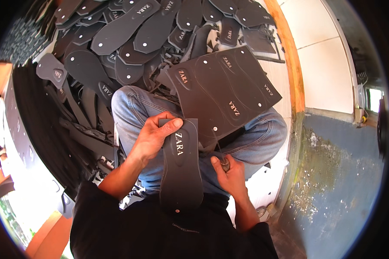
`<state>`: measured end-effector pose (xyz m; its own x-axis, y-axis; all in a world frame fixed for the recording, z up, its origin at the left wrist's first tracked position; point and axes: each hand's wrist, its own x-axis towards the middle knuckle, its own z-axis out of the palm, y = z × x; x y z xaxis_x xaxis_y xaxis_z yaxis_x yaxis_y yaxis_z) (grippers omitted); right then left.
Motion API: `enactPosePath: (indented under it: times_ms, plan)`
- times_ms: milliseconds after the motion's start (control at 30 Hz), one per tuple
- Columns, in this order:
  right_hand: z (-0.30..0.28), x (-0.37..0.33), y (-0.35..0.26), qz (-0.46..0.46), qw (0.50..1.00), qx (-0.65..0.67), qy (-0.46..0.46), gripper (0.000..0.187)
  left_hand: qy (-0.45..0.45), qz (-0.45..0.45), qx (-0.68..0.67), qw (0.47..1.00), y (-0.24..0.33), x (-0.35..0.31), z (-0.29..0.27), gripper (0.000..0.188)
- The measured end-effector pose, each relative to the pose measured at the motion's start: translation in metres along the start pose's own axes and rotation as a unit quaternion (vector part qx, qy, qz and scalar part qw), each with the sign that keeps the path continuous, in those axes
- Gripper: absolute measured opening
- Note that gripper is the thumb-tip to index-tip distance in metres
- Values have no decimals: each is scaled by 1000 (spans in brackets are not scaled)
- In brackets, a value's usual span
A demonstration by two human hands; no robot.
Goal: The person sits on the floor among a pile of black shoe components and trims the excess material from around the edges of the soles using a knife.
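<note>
My left hand (151, 137) grips the top end of a dark grey insole piece (181, 177), thumb on its face. This piece has pale lettering on a raised oval, a small white dot at its low end, and square corners at the top around a curved outline. In my right hand (231, 176) is a knife (225, 164), its thin blade pointing up and away, just right of the insole piece. Across my knees lies a dark sheet (203, 90) marked with several insole outlines. The knife's tip overlaps the sheet's near edge; whether they touch I cannot tell.
Beyond my knees spreads a big pile of dark insoles (123, 32) with narrow offcuts (88, 105) among them. A wooden strip (291, 56) edges the floor on the right, beside pale tiles (320, 64) and a stained blue-grey surface (341, 168).
</note>
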<state>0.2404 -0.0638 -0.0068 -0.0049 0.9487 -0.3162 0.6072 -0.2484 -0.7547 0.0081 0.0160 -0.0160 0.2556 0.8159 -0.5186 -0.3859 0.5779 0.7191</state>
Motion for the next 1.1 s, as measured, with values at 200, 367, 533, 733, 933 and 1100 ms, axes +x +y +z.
enactPosePath:
  times_ms: [200, 367, 533, 733, 933, 1100]
  plan:
    - [-1, 6, 7, -13, 999, -33, 13, 42, -15, -22, 23, 999, 5, 2, 26, 22]
    - [-4, 20, 3, -32, 997, -74, -10, 28, -66, -51, 96, 992, 1, 3, 29, 25]
    - [-9, 60, -30, -77, 995, -51, -22, 24, -13, -46, 115, 992, 5, -3, 33, 31]
    - [-23, 52, 4, 44, 986, 127, 100, 31, 280, 223, -126, 925, 35, -3, -10, 19]
    - [-29, 13, 24, 51, 985, 68, 151, 36, 91, 50, -271, 957, -13, -13, 43, 27]
    - [-19, -7, 14, 25, 989, -56, 136, 31, 1, -53, -271, 961, -45, -6, 77, 16]
